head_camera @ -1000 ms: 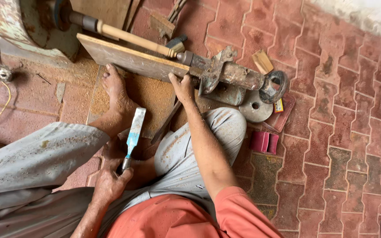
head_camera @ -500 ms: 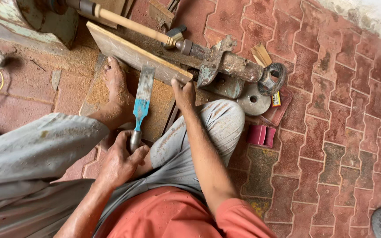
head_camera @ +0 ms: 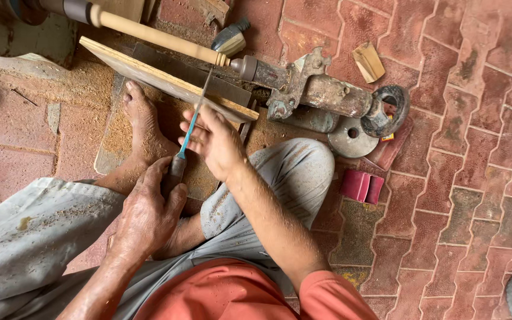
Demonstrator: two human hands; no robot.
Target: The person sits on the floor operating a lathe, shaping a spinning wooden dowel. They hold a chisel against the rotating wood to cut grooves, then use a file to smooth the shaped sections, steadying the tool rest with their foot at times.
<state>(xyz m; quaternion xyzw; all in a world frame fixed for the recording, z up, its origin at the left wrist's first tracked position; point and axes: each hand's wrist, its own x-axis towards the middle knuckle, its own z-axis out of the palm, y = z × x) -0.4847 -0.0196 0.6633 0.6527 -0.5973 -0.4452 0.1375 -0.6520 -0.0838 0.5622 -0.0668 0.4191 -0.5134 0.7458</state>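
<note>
1. Left hand [head_camera: 149, 207]: clenched round the dark handle of a chisel [head_camera: 186, 142], low in the frame, just above the left knee.
2. Chisel: blue-tinted blade runs up and slightly right from the handle. Its tip reaches the wooden spindle [head_camera: 158, 37], about where the pale wood ends; I cannot tell if it is touching.
3. Right hand [head_camera: 214, 142]: fingers curled over the chisel blade, grasping it from the right, partway up. Fingertips sit just below the board edge.
4. Wooden spindle: pale, round, lying on a slant from upper left to centre. Its right end meets a dark metal cap that goes into a rusty lathe tailstock [head_camera: 327, 95].
5. Wooden board [head_camera: 167, 80]: flat plank set slantwise just under the spindle, parallel to it. The blade crosses over it.
6. Bare foot [head_camera: 140, 121]: planted on sawdust left of the chisel, toes near the board's lower edge.
7. Metal disc [head_camera: 351, 137]: on the brick floor [head_camera: 475, 178] right of the tailstock base, near its ring-shaped end.
8. Red block [head_camera: 362, 185]: on the floor, just beside the right knee.
9. Small wood offcut [head_camera: 368, 61]: on the bricks above the tailstock, apart from it.
10. Grey trousers and orange shirt fill the bottom of the head view.
</note>
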